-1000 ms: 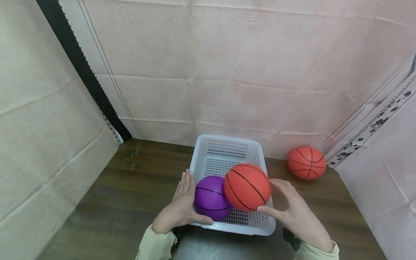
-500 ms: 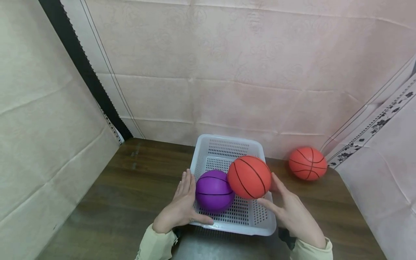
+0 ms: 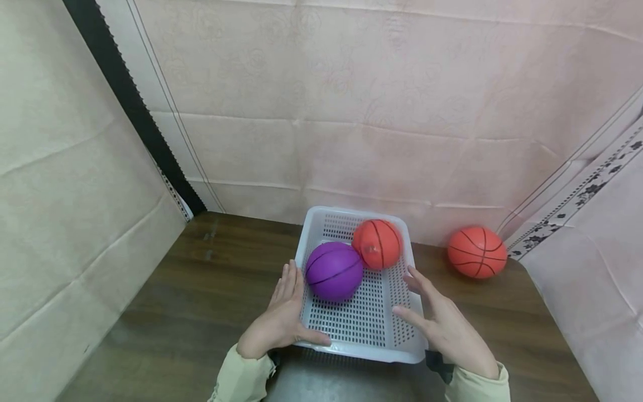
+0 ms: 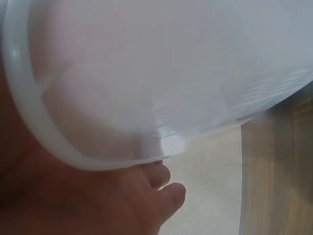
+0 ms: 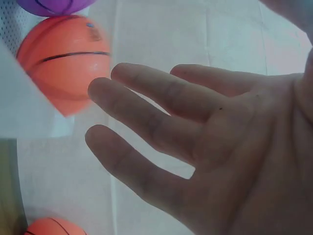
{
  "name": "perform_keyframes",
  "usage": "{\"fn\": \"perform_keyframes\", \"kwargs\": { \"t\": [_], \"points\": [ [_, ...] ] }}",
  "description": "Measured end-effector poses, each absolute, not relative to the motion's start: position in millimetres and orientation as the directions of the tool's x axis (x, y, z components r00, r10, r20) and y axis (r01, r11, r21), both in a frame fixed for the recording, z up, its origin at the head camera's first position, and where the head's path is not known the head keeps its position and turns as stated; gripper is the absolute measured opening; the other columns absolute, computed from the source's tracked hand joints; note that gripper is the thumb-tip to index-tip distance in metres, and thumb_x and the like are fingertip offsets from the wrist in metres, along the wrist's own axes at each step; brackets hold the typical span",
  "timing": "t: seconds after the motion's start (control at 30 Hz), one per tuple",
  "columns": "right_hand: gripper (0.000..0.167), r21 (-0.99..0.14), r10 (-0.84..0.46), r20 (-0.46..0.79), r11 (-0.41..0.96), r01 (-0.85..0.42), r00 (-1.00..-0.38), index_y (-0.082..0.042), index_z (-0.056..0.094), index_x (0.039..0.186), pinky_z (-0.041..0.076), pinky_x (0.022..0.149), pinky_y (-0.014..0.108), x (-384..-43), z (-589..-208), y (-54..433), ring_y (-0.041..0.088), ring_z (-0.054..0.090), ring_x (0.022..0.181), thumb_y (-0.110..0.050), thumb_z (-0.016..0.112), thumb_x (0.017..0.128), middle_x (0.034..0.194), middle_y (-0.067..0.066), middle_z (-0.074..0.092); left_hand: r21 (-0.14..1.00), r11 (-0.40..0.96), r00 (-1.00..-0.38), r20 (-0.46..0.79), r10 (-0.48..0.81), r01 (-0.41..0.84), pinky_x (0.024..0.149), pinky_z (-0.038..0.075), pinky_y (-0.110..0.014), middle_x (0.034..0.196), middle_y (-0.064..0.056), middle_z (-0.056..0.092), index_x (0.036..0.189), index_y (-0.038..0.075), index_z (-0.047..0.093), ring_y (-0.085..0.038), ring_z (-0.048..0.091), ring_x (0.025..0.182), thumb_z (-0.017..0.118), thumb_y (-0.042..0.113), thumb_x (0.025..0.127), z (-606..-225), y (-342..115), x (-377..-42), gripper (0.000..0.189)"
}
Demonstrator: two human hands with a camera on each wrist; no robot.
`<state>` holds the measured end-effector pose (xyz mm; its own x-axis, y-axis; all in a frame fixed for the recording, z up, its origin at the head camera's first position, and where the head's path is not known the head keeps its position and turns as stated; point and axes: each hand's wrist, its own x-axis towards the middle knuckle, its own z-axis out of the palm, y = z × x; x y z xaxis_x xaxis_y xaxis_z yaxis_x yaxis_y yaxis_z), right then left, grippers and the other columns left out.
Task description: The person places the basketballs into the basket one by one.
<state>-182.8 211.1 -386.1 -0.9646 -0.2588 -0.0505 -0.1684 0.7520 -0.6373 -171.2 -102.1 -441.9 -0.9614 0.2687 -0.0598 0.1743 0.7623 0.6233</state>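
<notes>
A white perforated plastic basket (image 3: 351, 318) sits on the table, holding a purple toy basketball (image 3: 334, 271) and an orange-red toy basketball (image 3: 378, 244) that lie close together. My left hand (image 3: 281, 324) rests at the basket's near left corner, straight fingers along its outer side and thumb on the front rim. The left wrist view shows this hand (image 4: 112, 200) against the translucent basket wall. Over the basket's right side, my right hand (image 3: 444, 324) is spread and holds nothing. Its loosely extended fingers (image 5: 146, 122) stand apart from the orange-red ball (image 5: 73, 63) in the right wrist view.
Another orange-red basketball (image 3: 476, 252) lies on the brown wooden table (image 3: 211, 296) at the back right, outside the basket. Pale cloth walls (image 3: 351, 111) enclose the table at the back and both sides.
The orange-red ball has left my right hand and moved away into the basket's far right part. The purple ball has shifted toward the back. My left hand stays at the corner.
</notes>
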Motion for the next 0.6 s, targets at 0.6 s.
{"fn": "perform_keyframes", "kwargs": {
  "t": [0.6],
  "points": [
    [0.091,-0.637,-0.200,0.012,0.754,-0.162,-0.980,-0.022,0.022,0.155,0.039,0.095,0.066,-183.6,-383.4,228.4,0.040,0.045,0.129,-0.064,0.060,0.085,0.145,0.012,0.045,0.630,0.759,-0.963,-0.066,0.262,0.163,0.117,-0.003,-0.049,0.156,-0.009,-0.029,0.152,-0.001,-0.008,-0.028,-0.023,0.144,0.084,0.067,0.053,-441.5,-100.7,-173.9,0.152]
  ]
}}
